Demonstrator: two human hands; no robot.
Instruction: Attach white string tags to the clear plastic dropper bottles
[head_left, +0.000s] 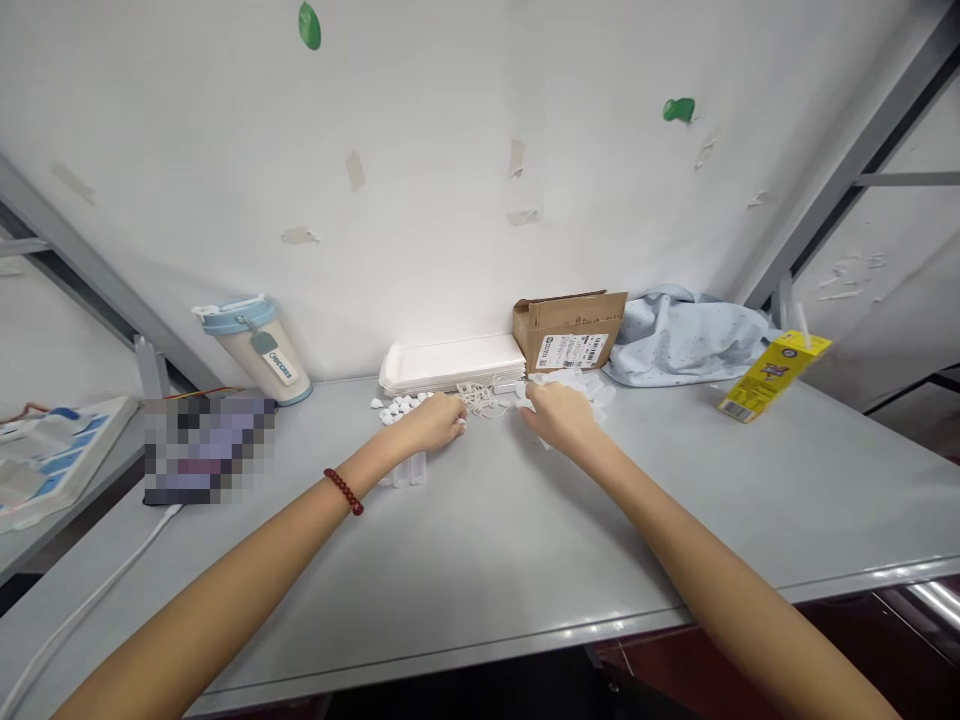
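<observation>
Well, the left hand (437,420) has its fingers curled in, and a tiny white bit (462,422) peeks out at the tips, so it looks pinched there. The right hand (561,410) bends down over some clear plastic pieces (600,395); its fingertips are hard to see, so I can't make out if they are apart or squeezing one. Just beside the left hand, the little white lumps (396,409) sit in a pile on the worktop (480,560). They look light and hard, and they might roll, so a soft pinch around the sides should do. Partly under that hand lie a few clear tubes (409,470). Those seem thin, smooth and a bit slippery, so I'd take them round the middle and not squash them. The clear pieces by the right hand look light too, and easy to knock about; picking one up by its edge seems best. Between the hands is a heap of pale string (480,399), which looks soft and floppy and could tangle, so lift one loop. Behind it sit the white trays (454,362) and a brown box (570,330).
</observation>
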